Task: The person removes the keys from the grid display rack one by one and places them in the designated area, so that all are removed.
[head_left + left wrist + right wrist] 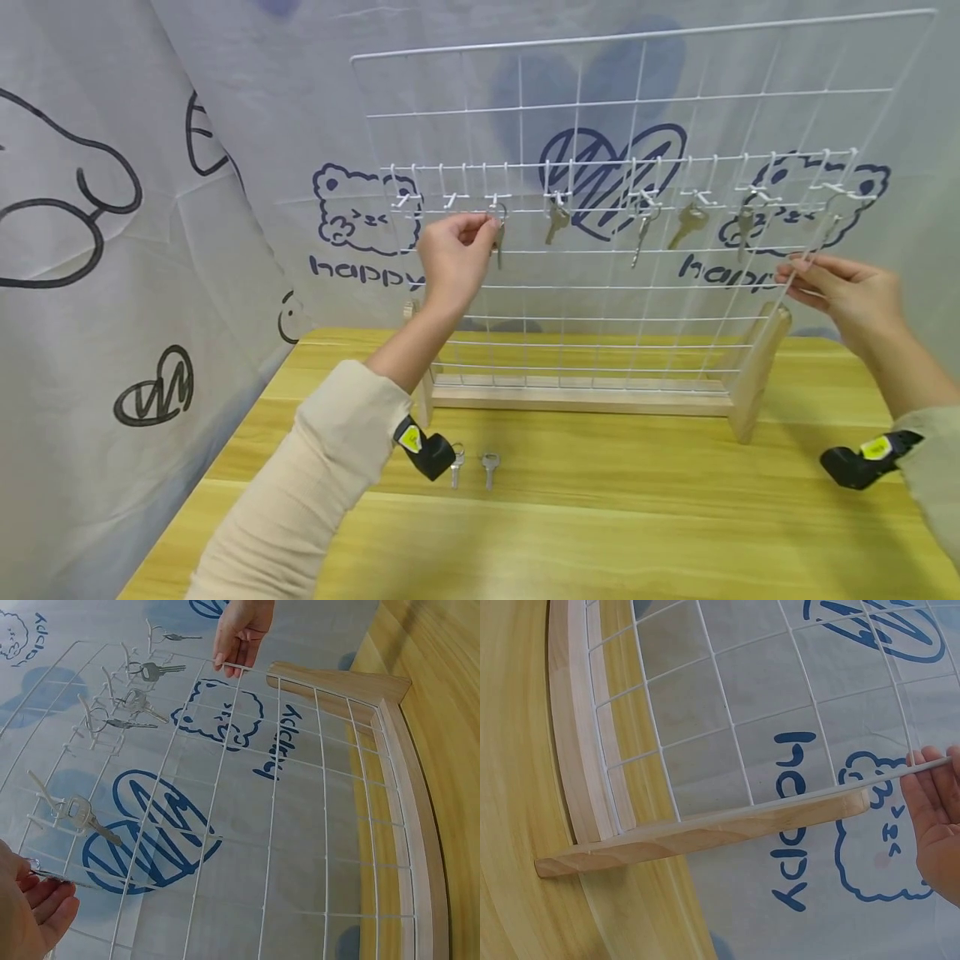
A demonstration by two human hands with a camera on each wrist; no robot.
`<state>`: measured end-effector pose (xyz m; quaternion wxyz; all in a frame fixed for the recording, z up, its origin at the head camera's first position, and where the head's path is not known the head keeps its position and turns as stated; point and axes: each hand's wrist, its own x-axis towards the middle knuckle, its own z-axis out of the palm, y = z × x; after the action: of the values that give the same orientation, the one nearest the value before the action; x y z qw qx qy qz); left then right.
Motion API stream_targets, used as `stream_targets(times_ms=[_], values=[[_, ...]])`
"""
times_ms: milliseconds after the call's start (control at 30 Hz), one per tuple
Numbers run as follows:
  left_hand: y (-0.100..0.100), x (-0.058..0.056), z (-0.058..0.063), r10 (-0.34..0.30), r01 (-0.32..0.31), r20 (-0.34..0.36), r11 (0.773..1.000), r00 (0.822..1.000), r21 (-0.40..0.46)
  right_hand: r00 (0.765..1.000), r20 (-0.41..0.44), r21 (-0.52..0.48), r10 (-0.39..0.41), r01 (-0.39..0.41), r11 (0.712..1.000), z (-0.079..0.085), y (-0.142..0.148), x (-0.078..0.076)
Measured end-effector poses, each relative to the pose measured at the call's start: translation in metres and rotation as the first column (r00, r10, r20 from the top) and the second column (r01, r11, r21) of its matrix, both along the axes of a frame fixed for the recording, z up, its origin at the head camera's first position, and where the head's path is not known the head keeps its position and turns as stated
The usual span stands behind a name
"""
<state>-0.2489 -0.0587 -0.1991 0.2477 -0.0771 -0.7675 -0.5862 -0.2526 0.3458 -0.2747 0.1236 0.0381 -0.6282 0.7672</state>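
Pinching near-vertical key [500, 253] just below hook [495, 201], upper centre, with left hand [457, 254]; gripping wire rack [643, 35], at frame's right, with right hand [855, 298].

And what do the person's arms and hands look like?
The left sleeve and right sleeve are long and beige. Each has a black gadget at its end, with a yellow patch. The left hand and right hand wear no gloves.

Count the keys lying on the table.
2: one key showing beside the left wrist camera, a second key to its right. The left sleeve may hide others.
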Motion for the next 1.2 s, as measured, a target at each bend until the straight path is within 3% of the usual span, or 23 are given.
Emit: stream_targets(times_ms=[233, 533, 867, 1200], values=[[-0.002, 0.003, 0.002, -0.022, 0.022, 0.009, 0.999, 1.000, 0.028, 0.998, -0.015, -0.095, 0.067, -0.068, 0.993, 0.002, -0.001, 0.001], [-0.007, 0.010, 0.007, -0.051, 0.051, 0.008, 0.997, 0.999, 0.059, 0.999, 0.020, -0.027, 0.027, -0.026, 0.999, 0.003, -0.001, 0.005], [-0.009, 0.016, 0.013, -0.091, 0.090, 0.015, 0.995, 0.996, 0.044, 0.999, 0.008, -0.056, 0.037, -0.036, 0.998, 0.005, -0.001, 0.005], [-0.011, 0.017, -0.002, -0.181, 0.176, 0.067, 0.982, 0.981, 0.074, 1.000, 0.024, -0.064, 0.014, -0.012, 0.998, 0.004, -0.002, 0.004]])
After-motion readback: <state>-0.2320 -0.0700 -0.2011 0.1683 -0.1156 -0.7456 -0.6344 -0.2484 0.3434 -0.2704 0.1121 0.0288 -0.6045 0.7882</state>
